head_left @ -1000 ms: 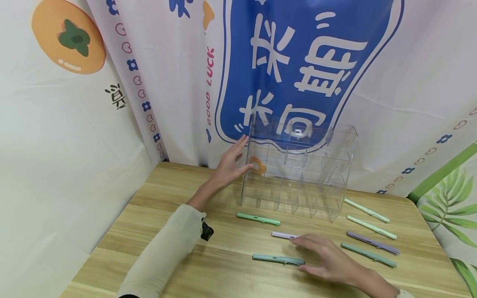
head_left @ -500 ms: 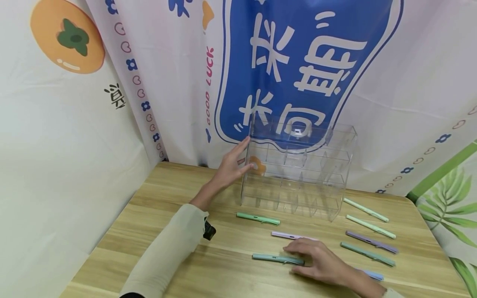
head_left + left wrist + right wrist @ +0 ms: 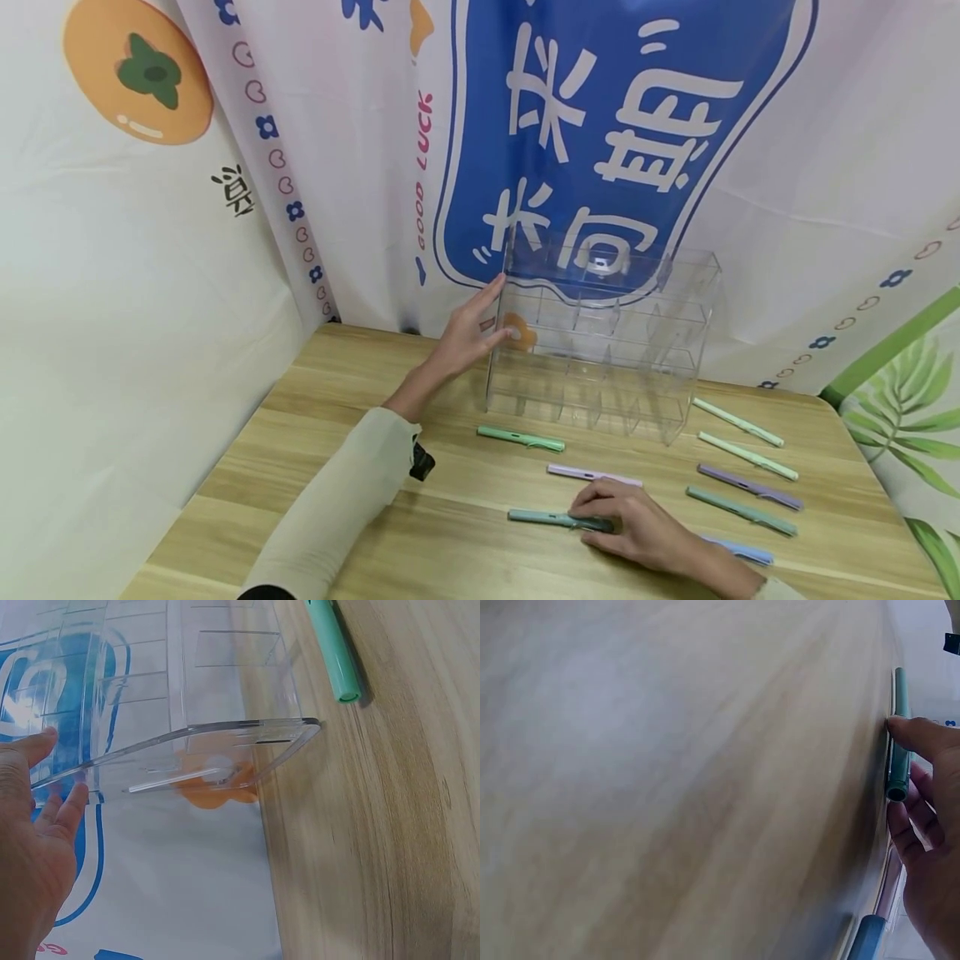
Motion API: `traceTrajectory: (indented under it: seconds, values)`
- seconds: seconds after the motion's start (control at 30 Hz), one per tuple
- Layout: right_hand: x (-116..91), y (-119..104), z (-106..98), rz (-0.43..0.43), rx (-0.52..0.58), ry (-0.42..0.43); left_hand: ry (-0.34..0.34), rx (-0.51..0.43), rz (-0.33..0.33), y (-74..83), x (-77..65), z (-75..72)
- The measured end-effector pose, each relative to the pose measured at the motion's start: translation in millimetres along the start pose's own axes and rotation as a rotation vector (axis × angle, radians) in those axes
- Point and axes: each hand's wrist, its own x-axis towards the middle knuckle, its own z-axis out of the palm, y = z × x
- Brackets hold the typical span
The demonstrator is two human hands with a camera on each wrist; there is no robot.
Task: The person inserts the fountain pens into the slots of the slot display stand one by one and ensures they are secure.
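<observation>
My right hand (image 3: 633, 525) pinches the clip end of a teal pen (image 3: 540, 517) between thumb and fingers, low over the table. In the right wrist view the thumb lies on the teal pen (image 3: 901, 697), with fingers on its other side. My left hand (image 3: 465, 335) touches the left side of a clear plastic compartment rack (image 3: 600, 358), its fingers spread and fairly straight. Up close in the left wrist view, the left hand (image 3: 37, 840) has its thumb and fingertips at the rack's edge (image 3: 187, 731). The rack stands upright with several see-through dividers.
A green pen (image 3: 520, 438) and a lilac pen (image 3: 592, 475) lie before the rack. To the right lie two pale green pens (image 3: 738, 422), a purple pen (image 3: 750, 487), a darker green pen (image 3: 742, 511) and a blue pen (image 3: 742, 550). A printed curtain (image 3: 360, 208) hangs behind the table.
My right hand has moved slightly left and down from beside the lilac pen and now grips the teal pen, uncovering the lilac and blue pens. The left hand stays at the rack.
</observation>
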Motion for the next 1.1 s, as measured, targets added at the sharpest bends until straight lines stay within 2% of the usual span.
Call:
traceTrajectory:
  seconds: [0.73, 1.1]
  values:
    - [3.5, -0.7, 0.7, 0.014, 0.005, 0.031, -0.012, 0.012, 0.021, -0.5, 3.1, -3.2]
    - [1.0, 2.6, 2.3, -0.029, -0.033, 0.079, -0.010, -0.019, 0.026, -4.1, -1.1, -2.1]
